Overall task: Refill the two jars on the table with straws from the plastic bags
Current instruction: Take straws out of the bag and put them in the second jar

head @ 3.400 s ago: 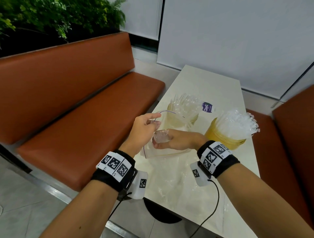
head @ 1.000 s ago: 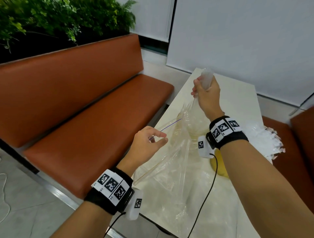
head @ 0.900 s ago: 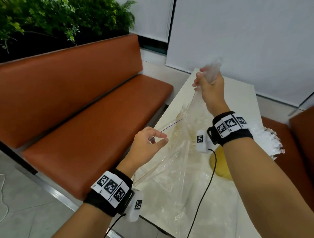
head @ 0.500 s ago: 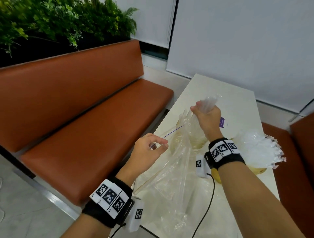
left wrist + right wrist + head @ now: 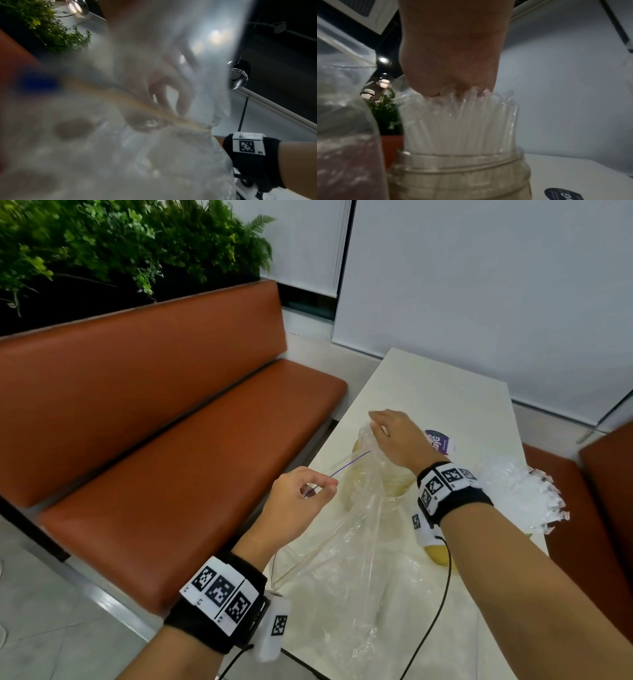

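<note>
Two clear jars stand on the white table (image 5: 445, 392). My right hand (image 5: 387, 433) lies palm down on the tops of the clear straws (image 5: 462, 121) standing in the left jar (image 5: 462, 175), fingers stretched out. The right jar (image 5: 442, 556) is half hidden behind my right wrist, and a splayed bunch of straws (image 5: 520, 494) sticks out of it. My left hand (image 5: 322, 487) pinches the top edge of a large, limp clear plastic bag (image 5: 352, 577), held up just left of the left jar. In the left wrist view the bag fills most of the picture.
An orange bench (image 5: 171, 474) runs along the table's left side, with green plants (image 5: 120, 244) behind it. Another orange seat (image 5: 603, 491) stands at the right. A purple label (image 5: 440, 441) lies behind the jars. A white wall panel (image 5: 479, 285) closes the far end.
My right hand pulled a bundle of straws up out of the bag, then came down onto the left jar, where the straws now stand. My left hand kept its pinch on the bag.
</note>
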A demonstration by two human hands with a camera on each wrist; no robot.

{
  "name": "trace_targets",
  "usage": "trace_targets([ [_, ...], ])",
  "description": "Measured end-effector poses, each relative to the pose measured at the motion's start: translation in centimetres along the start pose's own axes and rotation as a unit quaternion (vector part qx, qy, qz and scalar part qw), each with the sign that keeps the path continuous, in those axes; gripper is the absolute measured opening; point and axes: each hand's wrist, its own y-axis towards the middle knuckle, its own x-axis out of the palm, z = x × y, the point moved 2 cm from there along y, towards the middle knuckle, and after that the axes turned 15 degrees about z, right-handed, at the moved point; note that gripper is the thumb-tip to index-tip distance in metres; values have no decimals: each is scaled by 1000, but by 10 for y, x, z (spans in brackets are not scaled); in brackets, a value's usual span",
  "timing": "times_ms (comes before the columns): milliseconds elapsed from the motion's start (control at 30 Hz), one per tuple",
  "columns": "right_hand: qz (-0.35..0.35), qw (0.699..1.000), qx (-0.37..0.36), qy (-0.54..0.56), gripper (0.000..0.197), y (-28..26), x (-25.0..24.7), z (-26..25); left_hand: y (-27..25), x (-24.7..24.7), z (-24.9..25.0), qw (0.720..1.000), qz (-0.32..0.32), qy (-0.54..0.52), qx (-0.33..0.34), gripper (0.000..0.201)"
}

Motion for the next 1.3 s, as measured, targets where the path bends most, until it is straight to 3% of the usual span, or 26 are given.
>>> trace_targets([
  [133, 140, 989, 20, 51, 44, 10, -16, -15, -1, -2, -2, 999, -15, 30, -2, 24],
  [200, 72, 996, -23, 37, 45, 12, -15, -27, -1, -3, -2, 999, -23, 40, 2, 34],
  [233, -8, 999, -47, -15, 45, 10, -9, -31, 0, -4, -3, 999, -25, 41, 6, 36],
  [300, -149, 970, -88, -172, 47, 4, -2, -31, 1, -4, -4, 998, -24, 49, 11, 39],
  [333, -155, 964, -90, -197, 47, 4, -6, -33, 1, -4, -5, 998, -24, 54, 10, 40],
  [400, -40, 993, -55, -96, 40, 8, -31, -51, 2, -4, -6, 998, -23, 59, 13, 41],
  [467, 76, 991, -55, 92, 15, 1, -66, -83, 4, -4, -7, 998, -16, 52, 20, 42],
  [500, 46, 985, -53, 159, 10, -6, -79, -100, 4, -3, -7, 999, -13, 47, 22, 41],
  [533, -31, 981, -48, 183, 14, -15, -86, -115, 4, -3, -5, 999, -15, 41, 25, 41],
  [600, -255, 963, -41, 77, 18, -40, -84, -142, 4, -2, -3, 998, -34, 41, 37, 42],
  [633, -331, 942, -50, -4, 17, -52, -73, -144, 4, -1, -2, 997, -45, 41, 41, 44],
  [700, -404, 904, -72, -118, 14, -72, -51, -145, 3, 0, 0, 998, -52, 27, 38, 44],
  [867, -519, 848, -27, -105, 82, -106, -11, -133, -3, 3, 7, 996, -61, -6, 58, 42],
  [967, -516, 852, 2, -87, 90, -120, 3, -129, -7, 2, 11, 995, -60, 7, 85, 39],
  [1133, -484, 873, 37, -53, 55, -138, 13, -130, -6, 1, 10, 996, -36, -17, 79, 36],
  [1300, -423, 900, 101, 36, 57, -135, 0, -122, -5, -5, 4, 997, -15, -10, 69, 25],
])
